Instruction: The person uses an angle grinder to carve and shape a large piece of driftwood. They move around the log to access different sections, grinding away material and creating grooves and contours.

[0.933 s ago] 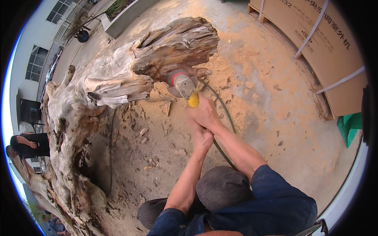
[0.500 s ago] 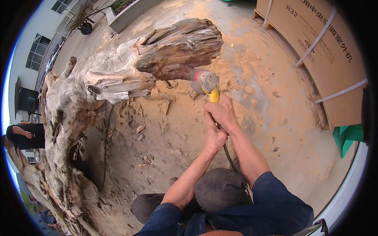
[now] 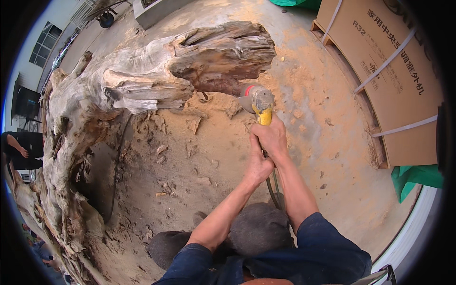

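Note:
Both my hands are wrapped round a yellow angle grinder with a dusty metal head. My right hand is closed on its body just behind the head. Lower down, my left hand grips the rear end, where the cord comes out. The grinder's round disc, with a red ring at its base, is at the underside of a large weathered tree trunk. Whether the disc touches the wood I cannot tell. That part of the trunk is hollowed and reddish brown underneath.
Sawdust and wood chips cover the concrete under the trunk. A black cable runs along the ground at left. At right a big strapped cardboard box stands on a wooden pallet, beside green sheeting. A wheelbarrow wheel shows far left.
The view has shifted slightly. The grinder and both hands appear a little farther right in the picture, still at the trunk's lower edge with the same grip.

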Action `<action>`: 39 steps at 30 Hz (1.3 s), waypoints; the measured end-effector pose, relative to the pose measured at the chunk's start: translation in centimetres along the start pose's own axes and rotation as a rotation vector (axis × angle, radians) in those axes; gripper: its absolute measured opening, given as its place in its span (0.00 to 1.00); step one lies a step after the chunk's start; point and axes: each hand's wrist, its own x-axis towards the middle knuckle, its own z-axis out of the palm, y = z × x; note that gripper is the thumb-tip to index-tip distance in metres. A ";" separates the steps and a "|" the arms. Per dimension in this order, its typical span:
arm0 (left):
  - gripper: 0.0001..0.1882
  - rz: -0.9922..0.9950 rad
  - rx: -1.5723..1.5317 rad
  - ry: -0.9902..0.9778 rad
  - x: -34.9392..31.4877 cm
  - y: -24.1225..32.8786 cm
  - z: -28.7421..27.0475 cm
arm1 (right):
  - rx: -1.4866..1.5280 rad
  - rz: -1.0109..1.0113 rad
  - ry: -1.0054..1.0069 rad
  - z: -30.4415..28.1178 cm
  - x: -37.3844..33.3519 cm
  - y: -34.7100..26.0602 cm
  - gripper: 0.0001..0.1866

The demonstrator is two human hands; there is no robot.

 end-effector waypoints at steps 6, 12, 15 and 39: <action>0.54 0.027 0.004 0.018 0.3 0.5 0.9 | 0.125 0.018 -0.042 -0.5 0.4 0.8 0.15; 0.57 0.105 0.039 0.052 0.5 -1.6 -0.3 | 0.120 -0.010 -0.068 1.1 0.6 0.8 0.14; 0.57 -0.049 -0.030 -0.026 0.1 2.1 0.1 | 0.161 0.069 -0.065 -0.5 0.7 -0.4 0.13; 0.56 -0.195 -0.120 -0.008 2.9 10.0 -1.1 | 0.275 0.135 -0.187 -0.4 4.3 -3.6 0.09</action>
